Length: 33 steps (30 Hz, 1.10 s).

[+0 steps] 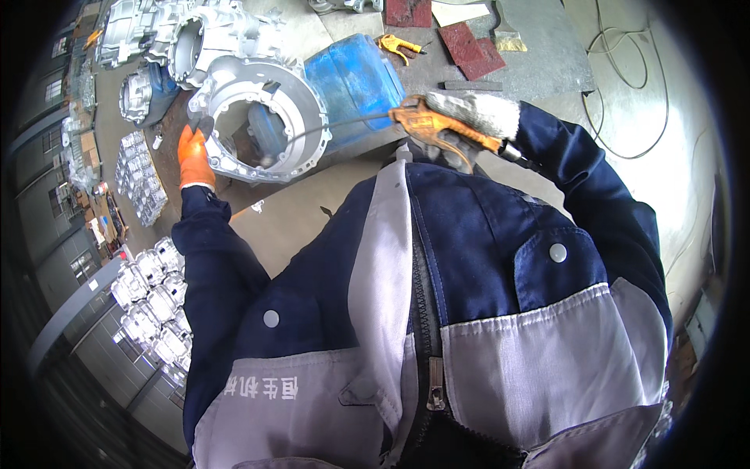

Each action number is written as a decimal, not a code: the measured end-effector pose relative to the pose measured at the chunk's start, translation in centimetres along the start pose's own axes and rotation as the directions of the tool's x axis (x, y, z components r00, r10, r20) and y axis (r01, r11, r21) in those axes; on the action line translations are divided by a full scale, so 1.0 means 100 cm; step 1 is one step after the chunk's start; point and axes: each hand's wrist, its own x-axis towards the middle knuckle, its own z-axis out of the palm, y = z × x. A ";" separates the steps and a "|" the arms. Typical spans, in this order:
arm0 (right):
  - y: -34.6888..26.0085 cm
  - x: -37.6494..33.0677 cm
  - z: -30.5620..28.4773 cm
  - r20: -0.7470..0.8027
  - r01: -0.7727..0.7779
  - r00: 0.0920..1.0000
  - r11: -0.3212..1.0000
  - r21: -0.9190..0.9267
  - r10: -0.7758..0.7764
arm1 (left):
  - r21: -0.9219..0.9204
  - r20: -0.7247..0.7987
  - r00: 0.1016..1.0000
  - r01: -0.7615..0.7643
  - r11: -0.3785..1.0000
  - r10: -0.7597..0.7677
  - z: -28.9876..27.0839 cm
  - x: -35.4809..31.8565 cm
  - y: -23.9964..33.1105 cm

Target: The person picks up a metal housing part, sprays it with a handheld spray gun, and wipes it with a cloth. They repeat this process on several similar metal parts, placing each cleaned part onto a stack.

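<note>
A round silver metal housing (301, 98) with a wide ring-shaped opening stands in front of me, tilted so that the opening faces me. My left hand (195, 156), in an orange glove with dark fingertips, grips its left edge. My right hand (476, 116), in a whitish glove, is closed around an orange air blow gun (430, 125). From the gun a long thin nozzle runs leftward, and its end lies over the housing's opening. Part of my right hand's fingers is hidden behind the gun.
A blue plastic drum (355, 82) lies right behind the housing. On the grey bench are a yellow air gun (400, 47), dark red abrasive pads (471, 51) and a brush (508, 31). More castings (226, 35) stand at the far left. A hose (664, 102) loops at the right.
</note>
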 end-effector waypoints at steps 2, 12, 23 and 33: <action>0.016 -0.009 -0.010 -0.135 0.007 0.991 1.000 0.016 -0.005 | 0.026 0.029 1.000 0.009 1.000 -0.009 0.005 -0.007 0.009; 0.030 -0.024 0.003 -0.360 -0.063 0.933 0.992 -0.113 0.018 | -0.020 0.111 0.992 -0.052 0.998 0.053 -0.006 0.016 -0.012; 0.043 -0.006 -0.005 -0.408 -0.038 0.912 0.999 0.005 0.037 | -0.004 0.006 0.990 -0.142 0.990 0.142 -0.016 0.029 -0.032; 0.039 -0.006 0.002 -0.454 -0.052 0.891 0.994 -0.096 0.002 | 0.009 0.084 0.991 -0.107 0.994 0.106 -0.014 0.028 -0.023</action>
